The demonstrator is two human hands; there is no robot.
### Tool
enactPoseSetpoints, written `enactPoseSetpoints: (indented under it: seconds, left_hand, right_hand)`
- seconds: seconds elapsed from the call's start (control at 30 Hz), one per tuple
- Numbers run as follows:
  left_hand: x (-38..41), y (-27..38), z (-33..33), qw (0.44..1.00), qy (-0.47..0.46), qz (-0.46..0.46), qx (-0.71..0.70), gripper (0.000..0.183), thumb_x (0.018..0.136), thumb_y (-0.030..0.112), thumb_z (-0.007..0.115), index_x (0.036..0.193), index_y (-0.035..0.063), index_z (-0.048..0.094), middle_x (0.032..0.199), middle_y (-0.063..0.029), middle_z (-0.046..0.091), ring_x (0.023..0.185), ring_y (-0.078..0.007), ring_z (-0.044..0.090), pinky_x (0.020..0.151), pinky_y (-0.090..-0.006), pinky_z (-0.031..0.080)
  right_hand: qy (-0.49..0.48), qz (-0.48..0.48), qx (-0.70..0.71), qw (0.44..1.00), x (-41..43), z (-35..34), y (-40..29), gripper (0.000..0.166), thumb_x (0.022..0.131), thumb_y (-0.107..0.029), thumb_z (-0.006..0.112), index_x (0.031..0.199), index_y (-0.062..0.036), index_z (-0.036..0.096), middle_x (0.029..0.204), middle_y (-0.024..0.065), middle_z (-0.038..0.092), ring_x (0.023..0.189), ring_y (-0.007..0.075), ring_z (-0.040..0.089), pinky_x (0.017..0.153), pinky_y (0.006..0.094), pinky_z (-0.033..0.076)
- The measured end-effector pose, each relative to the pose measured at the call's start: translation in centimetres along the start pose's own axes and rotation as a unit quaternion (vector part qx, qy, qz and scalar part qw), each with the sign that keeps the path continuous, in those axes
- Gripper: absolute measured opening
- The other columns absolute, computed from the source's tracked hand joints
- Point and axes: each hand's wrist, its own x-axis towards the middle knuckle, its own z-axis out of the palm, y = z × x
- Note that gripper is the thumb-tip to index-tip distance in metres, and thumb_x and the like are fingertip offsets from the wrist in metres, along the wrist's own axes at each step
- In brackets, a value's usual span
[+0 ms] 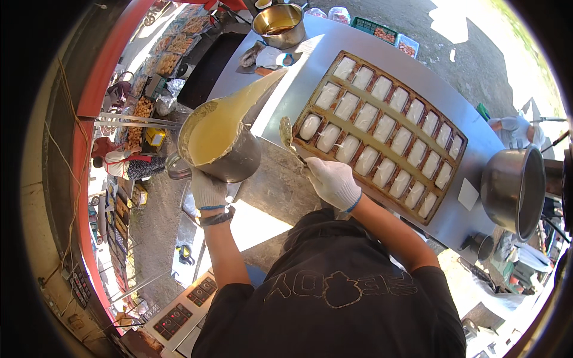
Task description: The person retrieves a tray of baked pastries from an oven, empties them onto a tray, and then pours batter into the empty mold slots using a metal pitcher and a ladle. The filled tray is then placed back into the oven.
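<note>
My left hand (208, 190), in a white knit glove, holds up a steel pitcher (237, 154) from beneath, near its handle. The pitcher has a long, wide pouring spout and contains pale yellow batter (210, 138); dried batter coats its rim. My right hand (333, 181), also gloved, grips the dark handle of a spoon (286, 132) whose bowl is smeared with batter. The spoon is between the pitcher and a baking mould tray (380, 104) on the metal table. Three rows of oblong cavities in the tray hold smooth white portions (367, 117).
A steel pot with amber liquid (280, 29) and some cloths (268, 58) are at the table's far left. A large steel pot (512, 192) stands right, near a white card (468, 193). Egg crates (374, 30) lie beyond. Other people (118, 163) are nearby; a control panel (179, 315) is lower left.
</note>
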Motion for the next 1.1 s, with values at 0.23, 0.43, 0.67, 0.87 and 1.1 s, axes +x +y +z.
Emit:
enactPoseSetpoints:
  seconds: [0.23, 0.43, 0.67, 0.87, 1.1]
  left_hand:
    - [-1.7, -1.7, 2.9, 0.998, -0.005, -0.053, -0.039, 0.044, 0.107, 0.029, 0.063, 0.142, 0.0033, 0.056, 0.144, -0.0121, 0.064, 0.132, -0.0295, 0.062, 0.110, -0.0465, 0.056]
    - [-2.1, -1.7, 2.4, 0.997, -0.024, -0.058, -0.043, 0.046, 0.107, 0.034, 0.064, 0.143, 0.0060, 0.057, 0.144, -0.0115, 0.063, 0.133, -0.0301, 0.061, 0.113, -0.0469, 0.053]
    - [0.9, -3.2, 0.9, 0.995, -0.043, -0.086, 0.025, 0.053, 0.105, 0.044, 0.064, 0.145, 0.0086, 0.058, 0.145, -0.0125, 0.062, 0.132, -0.0313, 0.061, 0.112, -0.0494, 0.052]
    - [6.7, -4.8, 0.5, 0.995, -0.020, -0.082, 0.055, 0.056, 0.099, 0.052, 0.070, 0.137, 0.0114, 0.065, 0.141, -0.0098, 0.064, 0.127, -0.0325, 0.064, 0.106, -0.0544, 0.054]
    - [12.6, -8.7, 4.2, 0.998, 0.006, -0.046, 0.033, 0.053, 0.101, 0.046, 0.066, 0.139, 0.0097, 0.063, 0.144, -0.0121, 0.062, 0.135, -0.0339, 0.058, 0.114, -0.0574, 0.048]
  right_hand:
    - [0.037, -0.089, -0.140, 0.985, 3.9, -2.5, -0.8, 0.016, 0.093, -0.012, 0.069, 0.108, -0.0108, 0.062, 0.073, 0.0077, 0.066, 0.062, 0.0306, 0.067, 0.052, 0.0415, 0.052]
    - [0.118, 0.042, -0.236, 0.964, 5.4, -6.7, 3.4, 0.013, 0.101, -0.017, 0.066, 0.101, -0.0107, 0.055, 0.065, 0.0063, 0.063, 0.054, 0.0260, 0.065, 0.044, 0.0391, 0.047]
    - [-0.048, 0.129, 0.374, 0.917, 5.1, -8.0, -3.4, 0.030, 0.110, -0.028, 0.059, 0.125, -0.0028, 0.065, 0.081, 0.0060, 0.073, 0.061, 0.0128, 0.069, 0.058, 0.0299, 0.058]
    - [-0.092, 0.263, 0.388, 0.878, -0.7, -7.0, -2.3, 0.022, 0.108, -0.022, 0.059, 0.117, -0.0044, 0.068, 0.078, 0.0054, 0.074, 0.056, 0.0139, 0.069, 0.055, 0.0332, 0.056]
    - [0.135, 0.436, 0.362, 0.813, -17.5, -11.2, 0.2, 0.024, 0.110, -0.022, 0.060, 0.123, -0.0027, 0.065, 0.084, 0.0058, 0.074, 0.062, 0.0107, 0.068, 0.057, 0.0280, 0.057]
